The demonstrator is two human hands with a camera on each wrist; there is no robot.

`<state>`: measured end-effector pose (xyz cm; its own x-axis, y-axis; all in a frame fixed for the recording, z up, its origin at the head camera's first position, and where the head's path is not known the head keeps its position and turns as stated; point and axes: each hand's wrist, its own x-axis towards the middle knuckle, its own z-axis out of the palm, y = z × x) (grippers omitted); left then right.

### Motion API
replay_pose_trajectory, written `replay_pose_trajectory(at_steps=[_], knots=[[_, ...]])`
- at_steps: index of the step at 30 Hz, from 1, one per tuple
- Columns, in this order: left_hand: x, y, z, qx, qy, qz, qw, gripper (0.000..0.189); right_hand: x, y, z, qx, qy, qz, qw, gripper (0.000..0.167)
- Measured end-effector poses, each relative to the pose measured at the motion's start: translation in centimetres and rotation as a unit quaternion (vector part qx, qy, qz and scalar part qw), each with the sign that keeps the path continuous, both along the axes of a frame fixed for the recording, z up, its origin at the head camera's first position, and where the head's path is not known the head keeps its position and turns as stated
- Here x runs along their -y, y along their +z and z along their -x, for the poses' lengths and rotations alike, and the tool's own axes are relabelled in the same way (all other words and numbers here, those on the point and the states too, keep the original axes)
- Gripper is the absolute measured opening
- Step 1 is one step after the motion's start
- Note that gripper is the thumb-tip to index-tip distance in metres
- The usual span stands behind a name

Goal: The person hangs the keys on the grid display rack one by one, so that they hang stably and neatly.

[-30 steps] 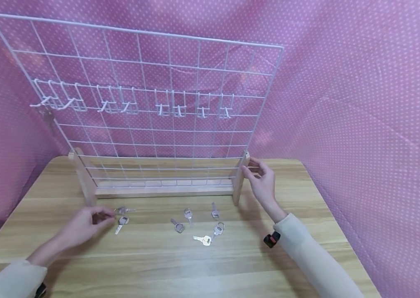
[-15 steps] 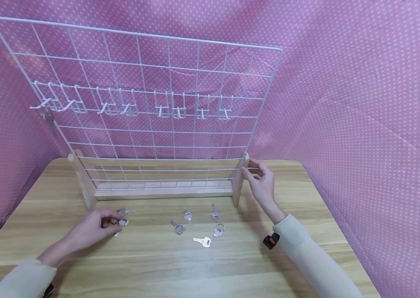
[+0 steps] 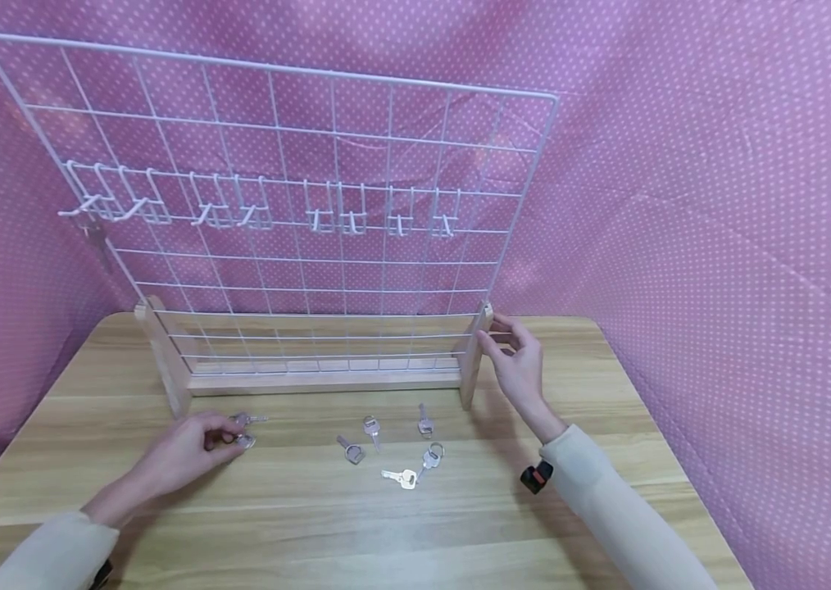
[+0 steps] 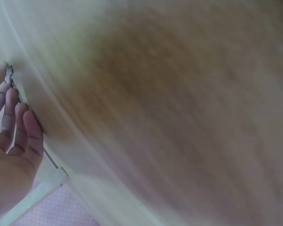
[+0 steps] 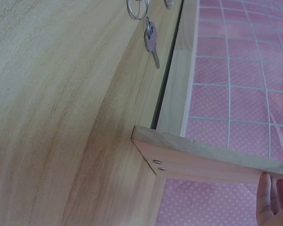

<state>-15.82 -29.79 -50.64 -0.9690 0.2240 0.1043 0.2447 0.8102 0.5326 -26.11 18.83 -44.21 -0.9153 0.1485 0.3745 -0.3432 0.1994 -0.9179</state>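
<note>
My left hand (image 3: 190,452) pinches a silver key (image 3: 244,441) at its head, low over the table; in the left wrist view the thumb and forefinger meet on the key (image 4: 9,73). Touching distance behind it, another key (image 3: 249,419) lies flat, partly covered by the fingers. My right hand (image 3: 520,365) holds the right wooden upright (image 3: 473,360) of a white wire grid rack (image 3: 305,260). From the right wrist view, its fingers (image 5: 263,195) rest against the upright's outer face near the top.
Several loose keys lie before the rack, among them a brass-coloured key (image 3: 401,478) and a key with a ring (image 3: 430,456). White hooks (image 3: 352,221) line one row of the grid. A key (image 3: 97,238) hangs at the far left. Pink dotted cloth (image 3: 718,205) encloses the table.
My left hand has moved right and closed its fingers on the nearer key of the left pair, tilting it. The right hand stays at the upright.
</note>
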Motion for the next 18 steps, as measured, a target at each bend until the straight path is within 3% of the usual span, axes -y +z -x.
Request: replay_pose_trajectory(at_steps=[12,18], knots=[[0.7,0.2,-0.1,-0.021,-0.004,-0.046,0.9987,0.008,0.1,0.0,0.1,0.001,0.000,0.004,1.0000,0.036],[0.7,1.4,-0.4,-0.023,0.015,-0.066,0.9974,0.005,0.1,0.1,0.1,-0.001,-0.001,0.003,1.0000,0.036]])
